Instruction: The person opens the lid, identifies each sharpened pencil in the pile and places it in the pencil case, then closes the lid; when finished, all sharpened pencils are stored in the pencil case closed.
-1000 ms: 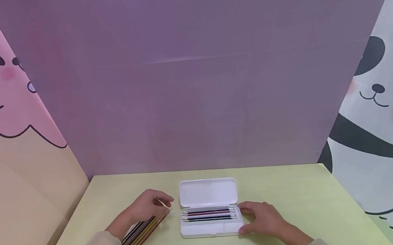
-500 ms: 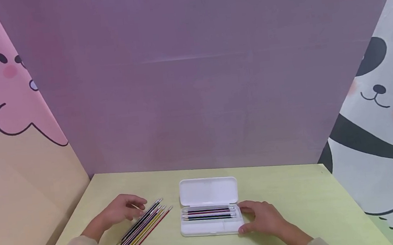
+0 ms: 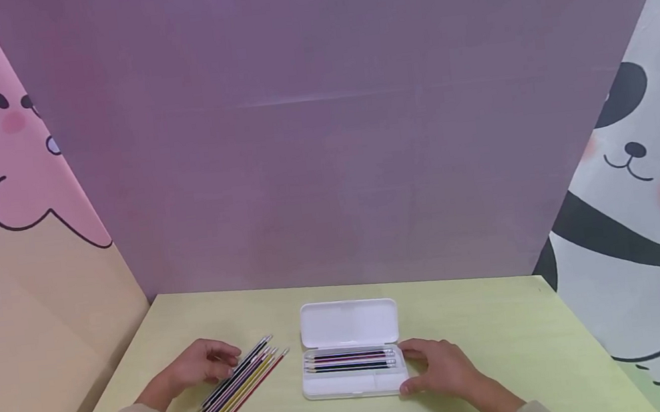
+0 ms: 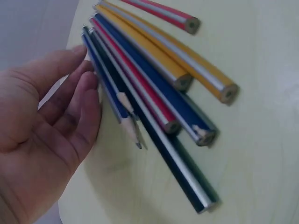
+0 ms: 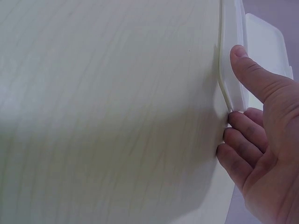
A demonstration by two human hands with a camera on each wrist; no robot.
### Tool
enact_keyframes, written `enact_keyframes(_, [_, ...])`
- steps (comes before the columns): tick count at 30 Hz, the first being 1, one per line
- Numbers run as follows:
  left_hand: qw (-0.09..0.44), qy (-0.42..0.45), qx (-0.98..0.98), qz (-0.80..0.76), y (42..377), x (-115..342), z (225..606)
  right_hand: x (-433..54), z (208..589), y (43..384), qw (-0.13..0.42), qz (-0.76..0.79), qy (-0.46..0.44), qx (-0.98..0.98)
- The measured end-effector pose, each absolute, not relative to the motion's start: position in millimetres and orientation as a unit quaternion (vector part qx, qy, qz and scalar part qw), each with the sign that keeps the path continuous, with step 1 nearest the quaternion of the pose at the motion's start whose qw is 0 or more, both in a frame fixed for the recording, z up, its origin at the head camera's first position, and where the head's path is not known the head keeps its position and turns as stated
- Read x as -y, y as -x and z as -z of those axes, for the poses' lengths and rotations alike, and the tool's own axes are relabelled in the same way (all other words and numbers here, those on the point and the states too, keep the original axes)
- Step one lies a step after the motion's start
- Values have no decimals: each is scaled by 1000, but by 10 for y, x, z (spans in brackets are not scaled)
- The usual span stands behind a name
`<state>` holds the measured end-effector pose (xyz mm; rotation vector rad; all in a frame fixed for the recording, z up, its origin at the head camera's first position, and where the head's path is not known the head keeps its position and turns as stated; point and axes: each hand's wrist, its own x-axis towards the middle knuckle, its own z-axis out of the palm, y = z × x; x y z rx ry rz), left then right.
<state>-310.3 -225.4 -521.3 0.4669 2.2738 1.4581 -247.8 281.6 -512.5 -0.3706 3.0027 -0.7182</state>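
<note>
On the table [image 3: 474, 315], some pencils [image 3: 353, 367] already lie in the case [image 3: 338, 386] the right hand [image 3: 440, 367] grips; loose pencils [image 4: 145, 74] are left beside the relaxed left hand [image 3: 203, 362].

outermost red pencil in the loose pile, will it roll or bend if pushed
The outermost red pencil is probably stiff, judging by its straight barrel. Its faceted-looking end suggests limited rolling, though lying unheld on the table, it could slide easily.

Table [image 3: 474, 312]: bears case [image 3: 339, 385], its lid [image 3: 349, 323] at 12 o'clock, stored pencils [image 3: 353, 367] inside.
Loose pencils [image 3: 240, 394]: on table, case's 9 o'clock.
Left hand [image 3: 204, 363]: loose pencils' 10 o'clock.
Right hand [image 3: 443, 367]: case's 3 o'clock, touching.
</note>
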Motion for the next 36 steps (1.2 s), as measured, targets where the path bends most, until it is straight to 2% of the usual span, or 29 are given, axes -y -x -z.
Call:
enact_keyframes(6, [180,-199,-807,-526,3111,2214,5249,-2815,5106,2462,14,229,122,-966])
enact_keyframes(14, [167,-190,-819,-514,3110,2235,5270,-2812,5113,2478,13,232,121,-965])
enact_keyframes(20, [110,-223,-859,-447,3092,2166,5235,-2815,5106,2464,17,229,122,-965])
enact_keyframes(24, [84,-209,-887,-403,3083,2114,5220,-2816,5106,2462,18,231,123,-965])
enact_keyframes(36, [77,-195,-899,-385,3069,2101,5155,-2798,5104,2467,18,234,114,-965])
